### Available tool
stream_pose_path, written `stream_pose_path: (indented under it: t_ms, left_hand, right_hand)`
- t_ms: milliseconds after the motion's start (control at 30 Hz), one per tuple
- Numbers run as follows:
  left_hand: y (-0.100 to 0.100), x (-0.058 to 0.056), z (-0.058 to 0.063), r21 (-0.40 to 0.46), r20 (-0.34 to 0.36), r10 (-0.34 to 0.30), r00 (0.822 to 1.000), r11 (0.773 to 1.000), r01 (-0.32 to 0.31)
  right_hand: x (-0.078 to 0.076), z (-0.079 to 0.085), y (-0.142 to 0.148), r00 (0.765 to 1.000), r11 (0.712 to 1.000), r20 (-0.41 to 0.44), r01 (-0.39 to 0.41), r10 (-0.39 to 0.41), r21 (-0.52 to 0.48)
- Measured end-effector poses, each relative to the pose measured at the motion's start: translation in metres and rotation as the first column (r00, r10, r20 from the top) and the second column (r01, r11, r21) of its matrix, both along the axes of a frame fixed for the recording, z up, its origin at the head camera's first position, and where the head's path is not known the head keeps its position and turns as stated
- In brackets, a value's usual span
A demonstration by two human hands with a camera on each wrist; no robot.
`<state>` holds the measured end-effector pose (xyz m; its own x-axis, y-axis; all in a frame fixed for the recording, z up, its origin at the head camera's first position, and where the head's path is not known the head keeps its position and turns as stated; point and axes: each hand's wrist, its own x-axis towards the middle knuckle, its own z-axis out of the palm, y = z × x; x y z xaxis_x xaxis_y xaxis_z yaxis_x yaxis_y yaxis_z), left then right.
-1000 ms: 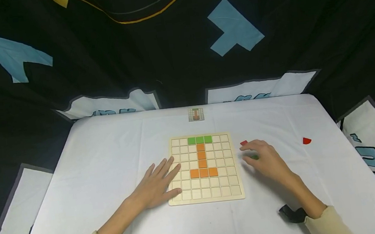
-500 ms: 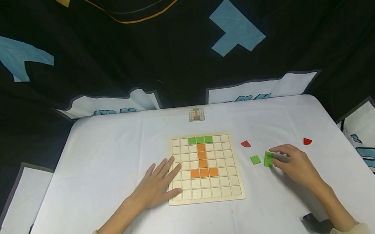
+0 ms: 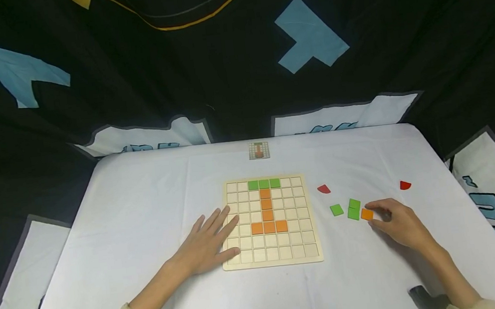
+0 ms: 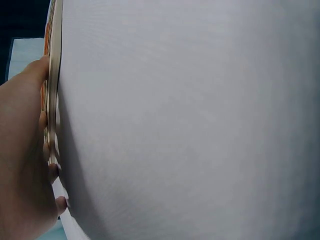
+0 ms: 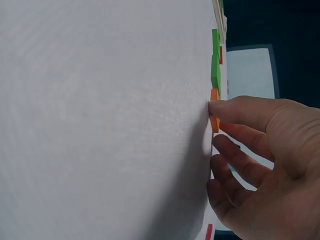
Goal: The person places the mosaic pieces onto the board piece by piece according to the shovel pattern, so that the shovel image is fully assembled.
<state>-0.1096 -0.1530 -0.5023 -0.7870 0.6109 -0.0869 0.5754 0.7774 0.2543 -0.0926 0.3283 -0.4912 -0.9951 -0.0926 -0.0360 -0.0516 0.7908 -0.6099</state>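
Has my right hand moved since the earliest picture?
Yes. Your right hand has moved rightward, farther from the board, and slightly toward you.

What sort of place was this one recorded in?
Probably an indoor booth set up for tabletop recording: a dark cloth backdrop closes off the far side, the table is covered in white, and a gridded board lies near its middle.

1. Board [image 3: 279,215]: pale grid, partly tiled, flat, midway between table [image 3: 143,200]'s side edges, left hand [image 3: 207,244] on left side.
2. Orange tile [image 3: 366,214]: square, pinched by right hand [image 3: 397,220], between board and table's right edge.
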Motion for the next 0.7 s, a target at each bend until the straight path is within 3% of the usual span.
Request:
stream_pose_path:
  t_ms: [300,700]
  left_hand:
    - [-0.0002,-0.0007,-0.0015,-0.021,0.011,0.009,1.0,1.0,-0.008]
    - [-0.0005,0.0,-0.0015,-0.01,0.0,0.007,1.0,1.0,-0.007]
  right_hand:
    - [-0.0028,-0.0016,-0.002,1.0,1.0,-0.008,-0.009,0.009,0.013]
    - [-0.004,0.0003,-0.0059,0.997,0.998,-0.081,-0.01,0.015,0.056]
